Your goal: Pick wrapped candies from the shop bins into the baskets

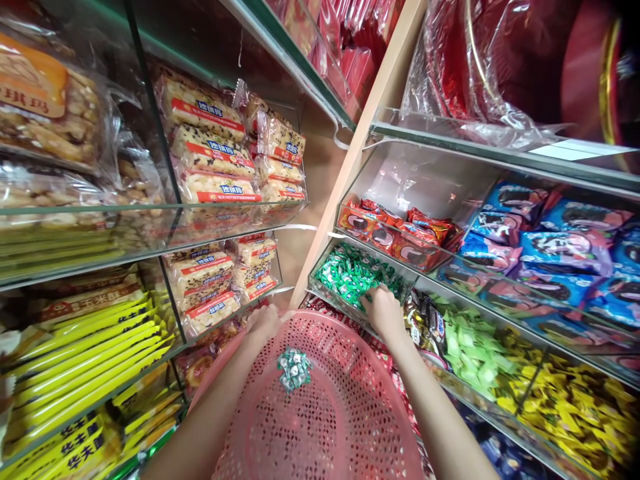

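My left hand (263,322) grips the far rim of a pink perforated plastic basket (320,333), which hangs below it. A small heap of green-and-silver wrapped sweets (295,369) lies on the basket's floor. My right hand (383,312) reaches past the rim and rests on loose green wrapped sweets (350,275) in a glass-fronted shelf bin. Its fingers are partly buried among them, so I cannot tell whether it holds any.
Glass shelves line both sides of a narrow aisle. Bagged pastries (210,140) and yellow packets (85,353) fill the left side. Blue biscuit packs (565,250), pale green sweets (473,350) and yellow-wrapped sweets (575,413) fill the right. Red packages stand above.
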`<state>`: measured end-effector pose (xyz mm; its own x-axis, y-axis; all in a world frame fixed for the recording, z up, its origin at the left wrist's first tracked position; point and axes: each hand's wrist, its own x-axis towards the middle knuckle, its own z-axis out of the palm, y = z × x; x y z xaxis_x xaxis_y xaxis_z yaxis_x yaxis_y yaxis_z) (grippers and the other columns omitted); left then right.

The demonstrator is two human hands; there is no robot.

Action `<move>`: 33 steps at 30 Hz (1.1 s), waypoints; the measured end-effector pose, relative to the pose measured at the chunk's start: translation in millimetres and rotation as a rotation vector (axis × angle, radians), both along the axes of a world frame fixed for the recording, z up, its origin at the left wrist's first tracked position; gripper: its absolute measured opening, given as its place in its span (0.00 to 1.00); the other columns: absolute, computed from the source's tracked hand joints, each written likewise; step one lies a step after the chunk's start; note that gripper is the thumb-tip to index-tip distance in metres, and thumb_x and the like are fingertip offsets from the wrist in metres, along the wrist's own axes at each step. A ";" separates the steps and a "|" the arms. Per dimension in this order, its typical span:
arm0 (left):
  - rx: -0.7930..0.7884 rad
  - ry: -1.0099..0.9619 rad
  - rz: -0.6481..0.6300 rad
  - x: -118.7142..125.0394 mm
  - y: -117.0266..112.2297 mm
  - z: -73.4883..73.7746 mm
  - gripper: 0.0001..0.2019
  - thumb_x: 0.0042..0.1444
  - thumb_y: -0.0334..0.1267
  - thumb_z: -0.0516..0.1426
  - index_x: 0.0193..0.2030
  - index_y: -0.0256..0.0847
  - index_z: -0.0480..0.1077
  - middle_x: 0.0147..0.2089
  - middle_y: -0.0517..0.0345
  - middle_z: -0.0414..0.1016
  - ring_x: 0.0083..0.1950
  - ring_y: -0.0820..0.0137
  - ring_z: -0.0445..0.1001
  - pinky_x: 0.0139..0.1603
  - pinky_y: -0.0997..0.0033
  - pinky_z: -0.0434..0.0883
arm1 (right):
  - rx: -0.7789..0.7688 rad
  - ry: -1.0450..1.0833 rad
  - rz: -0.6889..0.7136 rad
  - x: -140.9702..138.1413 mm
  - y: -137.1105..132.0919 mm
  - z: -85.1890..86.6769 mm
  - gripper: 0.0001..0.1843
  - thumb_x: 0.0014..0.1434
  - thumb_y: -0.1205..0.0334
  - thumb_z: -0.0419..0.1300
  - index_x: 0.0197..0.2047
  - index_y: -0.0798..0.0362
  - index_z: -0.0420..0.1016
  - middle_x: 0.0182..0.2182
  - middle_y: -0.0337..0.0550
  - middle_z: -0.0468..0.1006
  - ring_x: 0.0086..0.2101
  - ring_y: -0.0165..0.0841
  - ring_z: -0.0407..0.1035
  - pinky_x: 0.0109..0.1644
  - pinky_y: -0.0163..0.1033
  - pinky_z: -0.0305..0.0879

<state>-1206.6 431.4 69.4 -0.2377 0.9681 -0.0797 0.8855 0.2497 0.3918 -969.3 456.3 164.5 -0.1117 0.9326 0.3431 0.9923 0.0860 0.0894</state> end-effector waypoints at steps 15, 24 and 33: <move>0.010 -0.005 0.017 -1.7 2.5 -9.2 0.36 0.51 0.66 0.41 0.43 0.36 0.73 0.47 0.38 0.76 0.50 0.49 0.73 0.46 0.58 0.68 | -0.007 0.765 0.618 -36.8 -27.1 -34.5 0.14 0.61 0.56 0.49 0.37 0.54 0.73 0.32 0.45 0.76 0.29 0.32 0.71 0.34 0.37 0.65; 0.031 0.021 0.019 1.3 -1.7 -2.4 0.35 0.52 0.65 0.42 0.42 0.36 0.73 0.46 0.37 0.76 0.49 0.50 0.73 0.45 0.59 0.69 | -0.731 1.249 0.384 -61.9 -0.3 -154.7 0.21 0.44 0.43 0.60 0.28 0.55 0.68 0.13 0.33 0.68 0.14 0.28 0.64 0.19 0.32 0.59; 0.033 0.035 -0.017 1.5 -0.2 -1.2 0.35 0.54 0.64 0.39 0.40 0.36 0.74 0.45 0.38 0.76 0.49 0.49 0.73 0.45 0.57 0.69 | -0.691 1.191 0.314 -64.7 -1.1 -179.0 0.15 0.47 0.51 0.61 0.26 0.54 0.66 0.14 0.32 0.68 0.14 0.27 0.64 0.16 0.31 0.57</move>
